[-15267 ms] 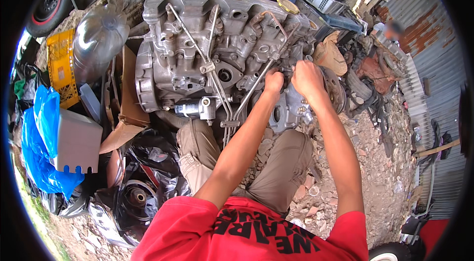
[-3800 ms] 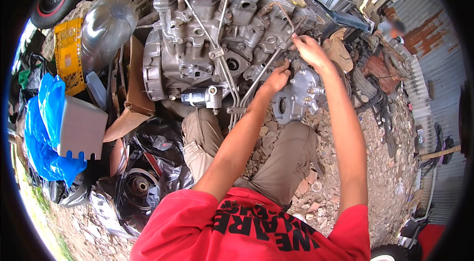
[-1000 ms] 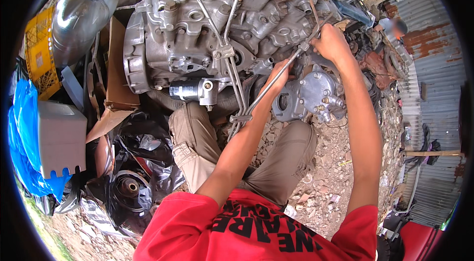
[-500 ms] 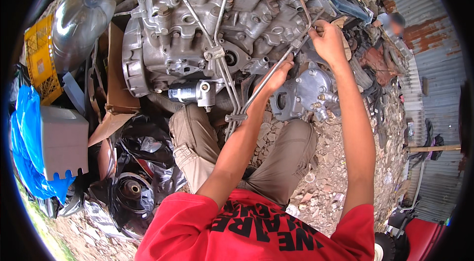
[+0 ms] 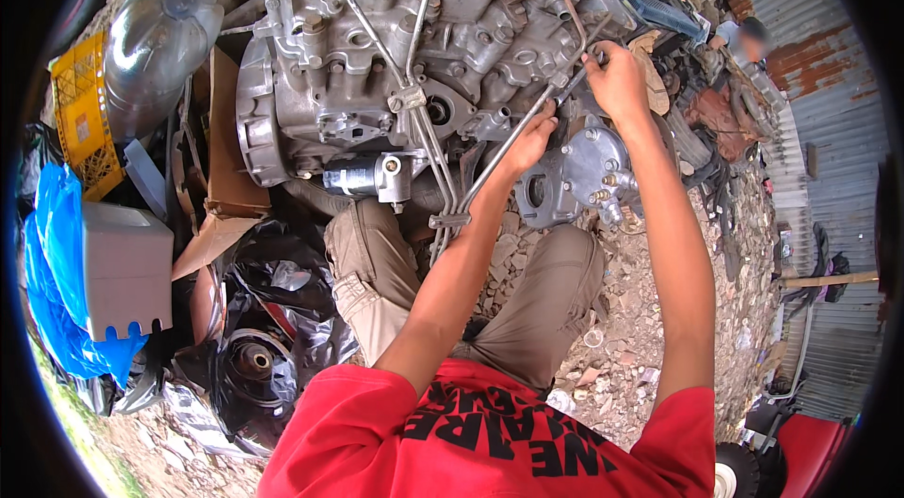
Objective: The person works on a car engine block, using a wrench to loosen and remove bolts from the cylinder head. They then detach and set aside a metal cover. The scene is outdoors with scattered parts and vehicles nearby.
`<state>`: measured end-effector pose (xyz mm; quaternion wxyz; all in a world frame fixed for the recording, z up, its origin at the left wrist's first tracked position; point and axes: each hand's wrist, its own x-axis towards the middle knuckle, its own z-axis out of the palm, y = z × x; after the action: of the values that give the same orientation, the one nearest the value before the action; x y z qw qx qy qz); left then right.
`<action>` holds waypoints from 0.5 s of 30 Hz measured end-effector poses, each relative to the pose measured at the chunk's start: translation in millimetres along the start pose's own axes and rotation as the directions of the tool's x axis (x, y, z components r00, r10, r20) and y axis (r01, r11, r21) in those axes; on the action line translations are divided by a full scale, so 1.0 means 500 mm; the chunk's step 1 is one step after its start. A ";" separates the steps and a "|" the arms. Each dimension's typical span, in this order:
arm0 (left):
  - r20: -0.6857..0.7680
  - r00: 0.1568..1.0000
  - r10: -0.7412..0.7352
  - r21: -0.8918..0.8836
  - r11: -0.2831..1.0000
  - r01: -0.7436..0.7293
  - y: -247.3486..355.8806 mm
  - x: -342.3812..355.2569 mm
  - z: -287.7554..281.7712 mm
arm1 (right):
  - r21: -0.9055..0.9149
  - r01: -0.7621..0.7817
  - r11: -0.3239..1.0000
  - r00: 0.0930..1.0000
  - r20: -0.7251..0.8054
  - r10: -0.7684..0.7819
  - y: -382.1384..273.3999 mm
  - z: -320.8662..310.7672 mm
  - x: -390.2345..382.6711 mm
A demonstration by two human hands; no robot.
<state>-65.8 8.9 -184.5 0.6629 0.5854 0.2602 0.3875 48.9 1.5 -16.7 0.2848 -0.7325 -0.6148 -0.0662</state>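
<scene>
A large grey metal engine block (image 5: 367, 74) lies in front of me. Across it run bent thin metal pipes (image 5: 499, 162), tied together by small clamps, one a bracket (image 5: 407, 101) near the middle. My left hand (image 5: 532, 142) is closed around the lower side of the slanting pipe, its fingertips partly hidden behind it. Just above, my right hand (image 5: 617, 84) pinches at the pipes' upper right part, beside a copper-coloured bent pipe (image 5: 570, 8); what sits between its fingertips is too small to make out. A round metal pump-like part (image 5: 595, 164) is below the right wrist.
A black-and-silver cylindrical filter (image 5: 350, 176) sits at the block's lower edge. Left are a cardboard box (image 5: 235, 140), a grey plastic box (image 5: 129, 272), a yellow crate (image 5: 85, 112) and black bags (image 5: 292, 277). Rubble (image 5: 650, 291) covers the ground. Another person (image 5: 744, 41) is at the far right.
My right hand has shifted slightly left and down along the pipes, its fingers still pinched. The left hand stays at the slanting pipe. The view has moved a little.
</scene>
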 end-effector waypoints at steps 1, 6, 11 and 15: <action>0.000 1.000 0.007 0.014 1.000 -0.007 -0.002 0.001 -0.001 | -0.021 0.006 1.000 1.000 0.004 -0.006 -0.001 0.001 0.000; -0.025 0.996 0.090 0.150 0.985 -0.085 -0.007 0.011 0.001 | 0.088 0.046 0.995 0.998 -0.044 -0.042 0.012 0.022 0.003; 0.032 0.998 0.061 0.494 0.867 -0.068 0.059 -0.005 0.008 | 0.262 -0.063 0.963 0.998 0.020 0.060 0.033 0.028 0.004; 0.007 0.996 0.093 0.382 0.920 -0.089 0.040 -0.012 0.006 | 0.320 -0.133 0.938 0.982 0.172 0.081 0.045 0.041 0.007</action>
<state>-71.1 2.7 -164.9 0.5162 0.7125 0.3067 0.3631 65.8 12.7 -39.7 0.3574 -0.7098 -0.5969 0.1106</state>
